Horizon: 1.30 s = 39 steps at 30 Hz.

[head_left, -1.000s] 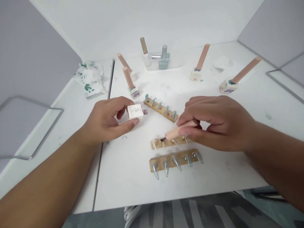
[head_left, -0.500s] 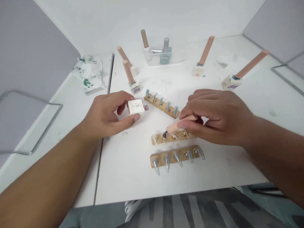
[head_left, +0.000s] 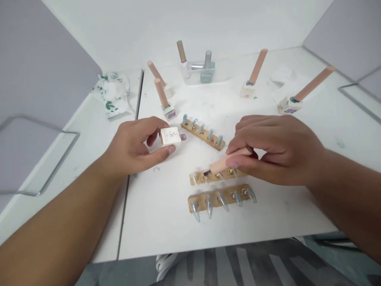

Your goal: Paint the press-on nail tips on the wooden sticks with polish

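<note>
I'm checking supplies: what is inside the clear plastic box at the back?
Inside the clear box: a teal bottle with an upright silver cap, a silver cylinder lying sideways and, it seems, a white bottle with a tan cap. Whatever lies behind the teal bottle is covered.

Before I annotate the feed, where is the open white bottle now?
In the head view, the open white bottle is left of centre in the left hand, neck pointing right, near the slanting wooden strip's left end.

Left grip (head_left: 138,145) holds a white bottle (head_left: 170,136), right grip (head_left: 275,150) a brush (head_left: 219,164) over a nail-tip strip (head_left: 213,177)
</note>
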{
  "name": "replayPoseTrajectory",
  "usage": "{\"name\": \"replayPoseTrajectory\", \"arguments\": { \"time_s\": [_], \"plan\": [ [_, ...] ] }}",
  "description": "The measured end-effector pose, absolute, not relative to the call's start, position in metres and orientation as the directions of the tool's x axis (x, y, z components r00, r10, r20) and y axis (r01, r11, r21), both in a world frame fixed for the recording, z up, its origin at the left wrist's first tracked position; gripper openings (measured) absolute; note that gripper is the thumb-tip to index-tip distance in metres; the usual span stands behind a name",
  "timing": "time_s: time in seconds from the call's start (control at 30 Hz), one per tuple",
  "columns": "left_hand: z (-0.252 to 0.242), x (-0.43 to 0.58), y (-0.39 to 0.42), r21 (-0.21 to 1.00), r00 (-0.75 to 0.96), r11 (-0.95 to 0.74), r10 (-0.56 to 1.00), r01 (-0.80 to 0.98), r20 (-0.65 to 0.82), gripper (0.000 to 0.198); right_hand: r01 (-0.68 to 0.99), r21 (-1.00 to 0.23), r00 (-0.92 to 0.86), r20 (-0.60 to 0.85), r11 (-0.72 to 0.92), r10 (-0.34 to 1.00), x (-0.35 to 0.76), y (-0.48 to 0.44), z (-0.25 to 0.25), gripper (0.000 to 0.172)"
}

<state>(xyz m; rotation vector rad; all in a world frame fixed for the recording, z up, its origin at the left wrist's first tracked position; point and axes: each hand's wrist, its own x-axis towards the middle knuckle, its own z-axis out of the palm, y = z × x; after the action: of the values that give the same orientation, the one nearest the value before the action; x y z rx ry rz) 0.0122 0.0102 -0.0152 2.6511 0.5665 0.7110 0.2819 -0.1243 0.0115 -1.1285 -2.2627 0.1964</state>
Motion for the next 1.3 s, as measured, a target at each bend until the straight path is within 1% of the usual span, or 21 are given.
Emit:
{"name": "replayPoseTrajectory", "arguments": {
  "time_s": [0.07,0.17,0.5,0.63,0.77,0.9,0.97,1.03,1.13,1.23,1.3],
  "plan": [
    [-0.0149,0.0123,0.0102,0.424,0.796,-0.858,0.463,0.291,0.39,0.019,0.64,-0.402,-0.492,0.44,0.655,0.751,0.2817,-0.1242,0.0103,0.025],
    [-0.0147,0.0124,0.0103,0.429,0.795,-0.853,0.47,0.297,0.384,0.018,0.647,-0.398,-0.496,0.428,0.65,0.756,0.2812,-0.1237,0.0082,0.026],
    [-0.016,0.0135,0.0103,0.406,0.799,-0.872,0.441,0.274,0.408,0.018,0.736,-0.32,-0.45,0.427,0.597,0.784,0.2823,-0.123,0.0091,0.025],
    [-0.0163,0.0127,0.0109,0.405,0.793,-0.865,0.46,0.297,0.4,0.019,0.756,-0.3,-0.442,0.421,0.582,0.792,0.2822,-0.1231,0.0092,0.024],
    [-0.0167,0.0116,0.0118,0.407,0.793,-0.865,0.459,0.295,0.4,0.02,0.768,-0.28,-0.444,0.414,0.576,0.794,0.2824,-0.1218,0.0069,0.026],
    [-0.016,0.0126,0.0118,0.406,0.793,-0.864,0.46,0.297,0.4,0.021,0.776,-0.253,-0.44,0.437,0.577,0.784,0.2835,-0.1214,0.006,0.028],
    [-0.0151,0.0136,0.0116,0.398,0.793,-0.871,0.449,0.287,0.412,0.021,0.772,-0.275,-0.425,0.448,0.573,0.787,0.2837,-0.1223,0.0077,0.027],
    [-0.0141,0.0145,0.0113,0.391,0.794,-0.878,0.437,0.276,0.422,0.02,0.75,-0.324,-0.411,0.456,0.577,0.79,0.2829,-0.1235,0.0099,0.025],
    [-0.0133,0.0152,0.0106,0.39,0.797,-0.882,0.428,0.266,0.425,0.019,0.687,-0.38,-0.44,0.461,0.619,0.771,0.2808,-0.1248,0.0112,0.024],
    [-0.0135,0.0148,0.0103,0.398,0.798,-0.875,0.438,0.274,0.413,0.018,0.648,-0.379,-0.488,0.459,0.661,0.742,0.2791,-0.125,0.0094,0.026],
    [-0.0139,0.0141,0.0106,0.399,0.799,-0.875,0.437,0.273,0.412,0.018,0.658,-0.359,-0.497,0.454,0.662,0.74,0.279,-0.1249,0.0081,0.027]
  ]
}}
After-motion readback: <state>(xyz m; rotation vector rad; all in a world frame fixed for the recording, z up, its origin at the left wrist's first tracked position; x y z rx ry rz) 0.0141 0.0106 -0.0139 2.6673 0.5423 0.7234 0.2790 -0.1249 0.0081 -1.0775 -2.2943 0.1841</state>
